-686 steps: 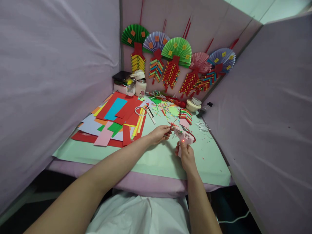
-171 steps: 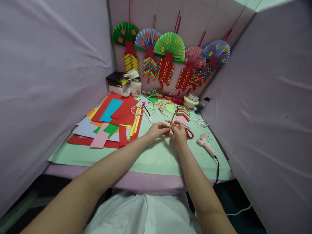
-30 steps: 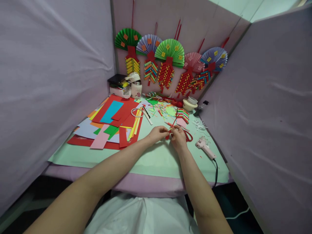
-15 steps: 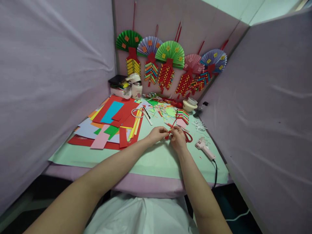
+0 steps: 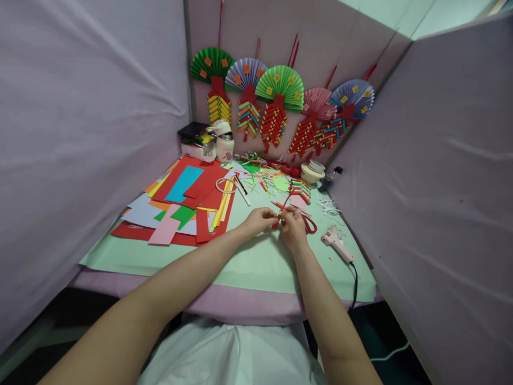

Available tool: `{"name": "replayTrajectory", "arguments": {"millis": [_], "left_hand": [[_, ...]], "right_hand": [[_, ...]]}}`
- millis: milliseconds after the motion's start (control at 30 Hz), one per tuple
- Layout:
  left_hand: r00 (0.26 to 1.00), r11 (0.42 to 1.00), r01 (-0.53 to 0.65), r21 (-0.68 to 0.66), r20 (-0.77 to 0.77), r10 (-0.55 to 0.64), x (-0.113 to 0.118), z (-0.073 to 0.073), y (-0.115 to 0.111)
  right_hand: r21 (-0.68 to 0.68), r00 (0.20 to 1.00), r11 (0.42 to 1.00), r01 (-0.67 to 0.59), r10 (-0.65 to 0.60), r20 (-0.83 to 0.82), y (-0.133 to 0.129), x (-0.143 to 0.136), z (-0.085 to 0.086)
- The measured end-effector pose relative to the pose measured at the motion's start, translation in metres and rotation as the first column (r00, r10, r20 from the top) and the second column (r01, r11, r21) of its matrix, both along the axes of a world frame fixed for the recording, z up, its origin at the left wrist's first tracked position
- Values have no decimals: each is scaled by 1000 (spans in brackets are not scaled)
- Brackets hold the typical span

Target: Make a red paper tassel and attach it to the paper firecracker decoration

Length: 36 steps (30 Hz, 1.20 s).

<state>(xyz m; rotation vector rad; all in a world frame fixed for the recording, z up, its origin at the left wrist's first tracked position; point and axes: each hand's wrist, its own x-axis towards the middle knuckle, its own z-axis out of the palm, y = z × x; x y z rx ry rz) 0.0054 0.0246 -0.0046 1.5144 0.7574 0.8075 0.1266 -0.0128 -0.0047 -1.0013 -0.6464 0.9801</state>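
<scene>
Above the green mat, my left hand [image 5: 261, 220] and my right hand [image 5: 294, 227] meet with their fingers pinched on a small red piece [image 5: 276, 224]. A thin red strip [image 5: 287, 200] rises from between the fingertips. My fingers cover most of the piece, so I cannot tell its exact kind. Close by my right hand lie red-handled scissors [image 5: 310, 224], partly hidden by it. Just beyond the hands are a pink paper square [image 5: 297, 201] and a bundle of small coloured paper rolls [image 5: 300, 189].
Stacked coloured paper [image 5: 184, 184], a white ring [image 5: 226, 185] and a cutter knife [image 5: 241, 187] lie at the left. A corded glue gun [image 5: 339, 245] rests at the right. Paper scraps [image 5: 264, 176], a bottle [image 5: 225, 147] and hanging paper fans [image 5: 279, 88] are at the back.
Both hands stay in the same place with the same pinch on the red piece. The camera view has shifted very slightly.
</scene>
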Motion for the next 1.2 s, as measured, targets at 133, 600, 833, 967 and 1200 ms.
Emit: {"name": "replayTrajectory", "arguments": {"millis": [133,600,833,967,1200], "left_hand": [[1000,1000,-4,-10,2,4,0,0,0],[1000,999,31,8,4,-31,-1,0,-1],[1000,1000,4,14,27,-4,1,-1,-1],[1000,999,31,29,4,-31,0,-3,0],[999,999,44,4,15,-44,0,-2,-1]], "right_hand": [[4,999,999,-32,32,9,-1,-2,1],[28,1000,999,-23,22,15,2,0,-5],[46,998,998,-30,28,49,2,-1,-4],[48,998,999,-23,20,55,1,-1,-4],[49,999,998,-29,28,21,2,-1,-5]]}}
